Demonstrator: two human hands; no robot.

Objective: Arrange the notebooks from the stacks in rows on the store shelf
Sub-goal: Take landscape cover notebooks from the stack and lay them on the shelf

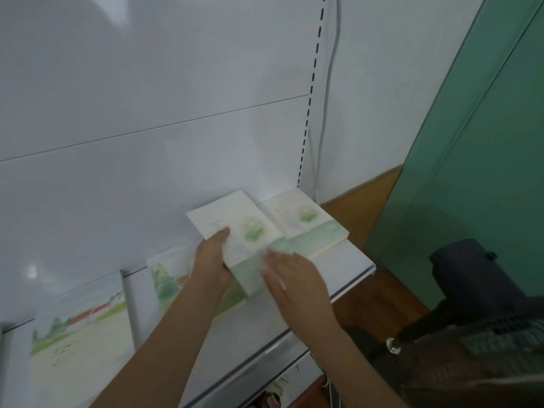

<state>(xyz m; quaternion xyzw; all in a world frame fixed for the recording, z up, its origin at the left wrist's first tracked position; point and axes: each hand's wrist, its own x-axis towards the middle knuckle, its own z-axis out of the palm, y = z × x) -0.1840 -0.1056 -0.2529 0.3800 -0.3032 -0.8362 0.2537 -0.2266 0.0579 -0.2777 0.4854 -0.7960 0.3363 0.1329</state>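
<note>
Pale green-banded notebook, tree print | left hand grip clamped on it | right hand fingers apart, blurred

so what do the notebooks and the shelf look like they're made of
Notebooks: paper, with matte printed card covers by the look; pale page edges show on the stack at the right. Shelf: probably painted metal, white and smooth with a slight sheen, and a slotted upright at the back.

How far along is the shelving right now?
Done: one stack sits at the shelf's right end. In hand: the left hand grips a second stack beside it, and the right hand lies flat on it. Left: the notebooks further left.
</note>
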